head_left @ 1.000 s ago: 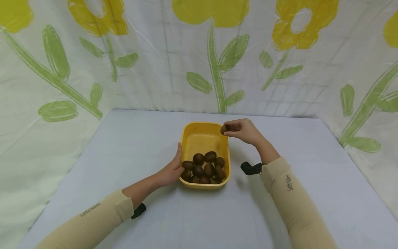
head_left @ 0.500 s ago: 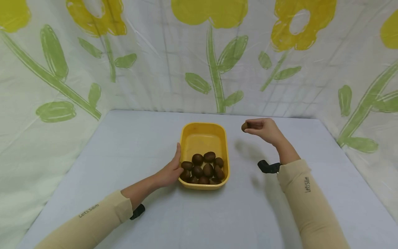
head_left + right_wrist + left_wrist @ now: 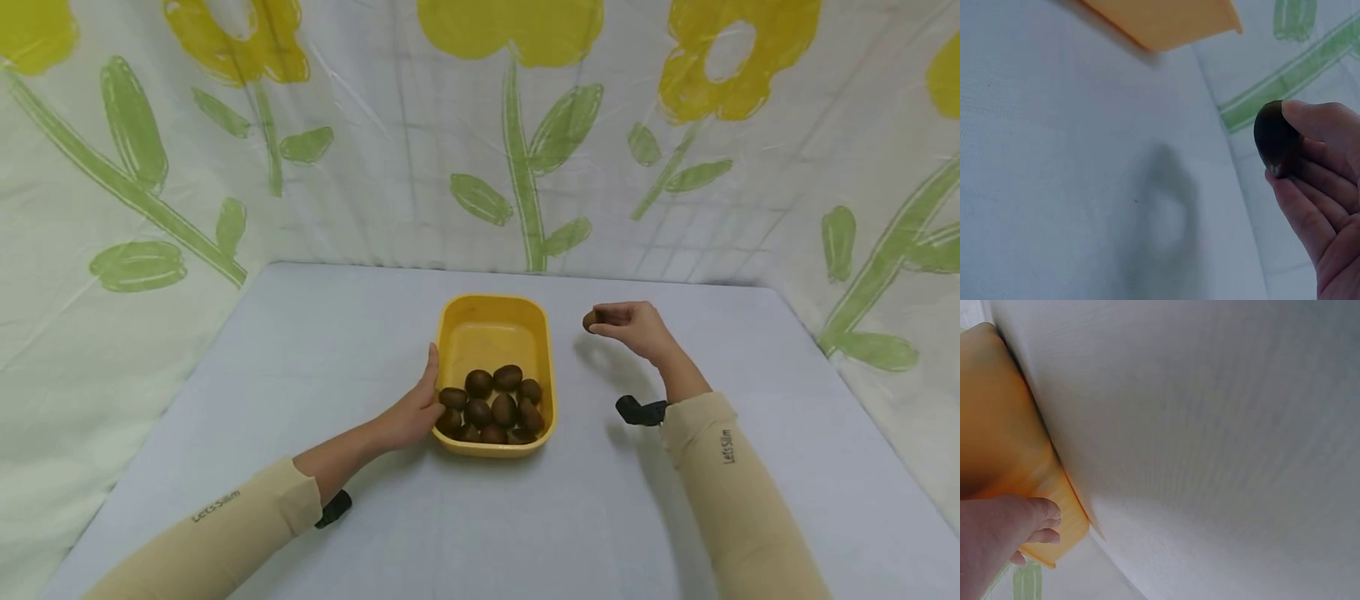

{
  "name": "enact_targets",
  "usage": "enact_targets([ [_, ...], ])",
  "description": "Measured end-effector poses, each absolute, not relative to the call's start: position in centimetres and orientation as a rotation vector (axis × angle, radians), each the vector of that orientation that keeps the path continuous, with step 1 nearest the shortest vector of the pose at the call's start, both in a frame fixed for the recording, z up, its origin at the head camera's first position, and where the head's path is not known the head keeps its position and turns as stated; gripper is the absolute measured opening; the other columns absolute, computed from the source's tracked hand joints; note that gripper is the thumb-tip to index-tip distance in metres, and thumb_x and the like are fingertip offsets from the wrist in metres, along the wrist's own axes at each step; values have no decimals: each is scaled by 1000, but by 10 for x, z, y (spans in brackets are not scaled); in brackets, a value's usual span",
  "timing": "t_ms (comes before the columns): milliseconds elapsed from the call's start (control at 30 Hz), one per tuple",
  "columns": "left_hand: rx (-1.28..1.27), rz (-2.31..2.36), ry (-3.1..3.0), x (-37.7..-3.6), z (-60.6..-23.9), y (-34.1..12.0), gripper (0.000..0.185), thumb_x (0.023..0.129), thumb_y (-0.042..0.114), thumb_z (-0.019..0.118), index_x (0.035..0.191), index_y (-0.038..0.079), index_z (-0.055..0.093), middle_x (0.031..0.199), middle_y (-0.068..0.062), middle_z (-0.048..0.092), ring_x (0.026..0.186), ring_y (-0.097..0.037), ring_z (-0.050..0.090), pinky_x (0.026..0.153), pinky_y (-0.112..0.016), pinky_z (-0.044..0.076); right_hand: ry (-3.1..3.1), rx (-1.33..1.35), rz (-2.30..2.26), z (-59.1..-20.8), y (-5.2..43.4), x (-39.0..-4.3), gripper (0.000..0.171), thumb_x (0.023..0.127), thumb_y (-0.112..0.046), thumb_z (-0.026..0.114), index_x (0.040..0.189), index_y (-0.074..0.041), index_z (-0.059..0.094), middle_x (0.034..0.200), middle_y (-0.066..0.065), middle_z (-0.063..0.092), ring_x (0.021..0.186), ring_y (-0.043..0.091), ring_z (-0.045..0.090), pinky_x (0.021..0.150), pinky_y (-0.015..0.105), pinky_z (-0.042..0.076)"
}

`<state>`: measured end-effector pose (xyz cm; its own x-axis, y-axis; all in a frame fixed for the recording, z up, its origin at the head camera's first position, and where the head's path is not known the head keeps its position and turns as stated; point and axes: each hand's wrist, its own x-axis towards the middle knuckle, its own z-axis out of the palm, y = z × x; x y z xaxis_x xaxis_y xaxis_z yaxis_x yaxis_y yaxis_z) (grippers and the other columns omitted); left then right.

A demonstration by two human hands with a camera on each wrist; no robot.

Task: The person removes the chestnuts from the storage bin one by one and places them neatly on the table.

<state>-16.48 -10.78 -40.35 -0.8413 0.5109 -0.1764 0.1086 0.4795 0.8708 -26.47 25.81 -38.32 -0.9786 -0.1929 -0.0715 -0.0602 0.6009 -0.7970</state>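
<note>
A deep yellow plastic tray (image 3: pixel 489 451) sits on the table, several brown chestnuts (image 3: pixel 503 409) grouped in its near half. At its left side my left hand (image 3: pixel 412 412) grips the wall, the thumb over the rim. The left wrist view has the fingers of this hand (image 3: pixel 1004 531) against the orange-looking outer wall (image 3: pixel 1007 425). Right of the tray, my right hand (image 3: pixel 636 327) pinches one chestnut (image 3: pixel 590 322) between thumb and fingertips. In the right wrist view that chestnut (image 3: pixel 1274 139) is dark and glossy, raised above the tabletop, where a shadow falls below.
The table (image 3: pixel 337 333) has a pale cloth and is backed by a white curtain (image 3: pixel 360 167) with painted yellow flowers. Black wrist cameras sit below both wrists, the right one (image 3: pixel 637 410) over the cloth beside the tray.
My right hand has carried the chestnut from above the tray's far right corner out to the right, then lowered a little toward the table. The left hand and tray stay put.
</note>
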Motion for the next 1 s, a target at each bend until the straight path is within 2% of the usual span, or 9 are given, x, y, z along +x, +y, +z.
enact_targets([
  [200, 501, 1314, 2319, -164, -402, -107, 82, 89, 1, 33, 142, 11, -29, 154, -7, -24, 144, -23, -14, 115, -46, -1, 2638, -207, -1336, -394, 254, -264, 55, 85, -22, 66, 131, 3, 51, 128, 22, 56, 120, 32, 53, 91, 28, 49],
  [433, 494, 1314, 2328, -164, -403, -107, 82, 89, 1, 33, 143, 10, -28, 154, -7, -23, 144, -22, -14, 115, -45, 0, 2637, -193, -1318, -407, 252, -268, 55, 84, -25, 68, 130, 1, 53, 127, 20, 57, 119, 31, 55, 97, 40, 45],
  [1000, 494, 1312, 2323, -167, -407, -107, 82, 90, 1, 34, 143, 12, -29, 154, -7, -23, 144, -24, -14, 115, -46, -1, 2629, -219, -1243, -420, 249, -266, 51, 81, -21, 70, 125, 2, 57, 122, 20, 61, 113, 30, 59, 96, 41, 46],
])
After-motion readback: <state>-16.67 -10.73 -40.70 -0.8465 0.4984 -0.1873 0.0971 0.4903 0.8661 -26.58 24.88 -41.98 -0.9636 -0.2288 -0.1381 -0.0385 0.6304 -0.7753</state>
